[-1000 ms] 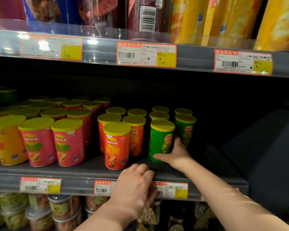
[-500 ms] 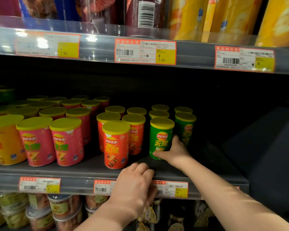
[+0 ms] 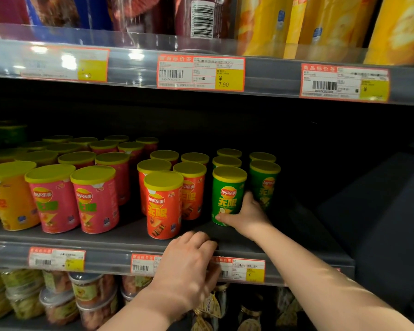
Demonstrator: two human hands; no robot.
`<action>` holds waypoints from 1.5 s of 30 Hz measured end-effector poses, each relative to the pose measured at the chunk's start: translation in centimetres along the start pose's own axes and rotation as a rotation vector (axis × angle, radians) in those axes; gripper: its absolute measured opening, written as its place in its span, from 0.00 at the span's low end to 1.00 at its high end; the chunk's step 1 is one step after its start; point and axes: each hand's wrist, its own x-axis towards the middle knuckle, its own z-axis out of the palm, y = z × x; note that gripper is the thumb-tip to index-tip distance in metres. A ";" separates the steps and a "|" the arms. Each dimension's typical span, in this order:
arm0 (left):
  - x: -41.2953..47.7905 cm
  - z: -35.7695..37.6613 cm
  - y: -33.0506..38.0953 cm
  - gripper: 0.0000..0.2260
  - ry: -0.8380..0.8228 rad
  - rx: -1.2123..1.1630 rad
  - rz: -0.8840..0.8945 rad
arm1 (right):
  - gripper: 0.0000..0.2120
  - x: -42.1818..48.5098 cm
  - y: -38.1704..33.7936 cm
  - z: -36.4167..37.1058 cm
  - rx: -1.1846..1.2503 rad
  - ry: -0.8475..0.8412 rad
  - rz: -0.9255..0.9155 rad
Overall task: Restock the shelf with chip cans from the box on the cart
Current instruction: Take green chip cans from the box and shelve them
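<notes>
A green chip can [image 3: 228,194] with a yellow lid stands upright at the front of a green row on the dark middle shelf [image 3: 120,237]. My right hand [image 3: 246,215] grips its lower right side, label facing me. More green cans [image 3: 264,180] stand behind and to its right. An orange can [image 3: 161,204] stands just left, with pink cans [image 3: 93,199] and a yellow can [image 3: 10,194] further left. My left hand [image 3: 189,261] rests with curled fingers on the shelf's front edge, holding no can. The box and cart are out of view.
The shelf to the right of the green cans is bare and dark. A shelf above carries tall chip tubes [image 3: 332,22] behind price labels [image 3: 200,71]. Below, plastic tubs [image 3: 58,297] and jars fill the lower shelf.
My right hand has turned the front green can so its label faces me. The left hand stays on the shelf edge.
</notes>
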 end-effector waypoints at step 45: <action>-23.3 -7.7 -2.1 0.26 -0.440 0.150 -0.553 | 0.23 -20.2 -4.0 11.7 -0.698 -0.372 -0.792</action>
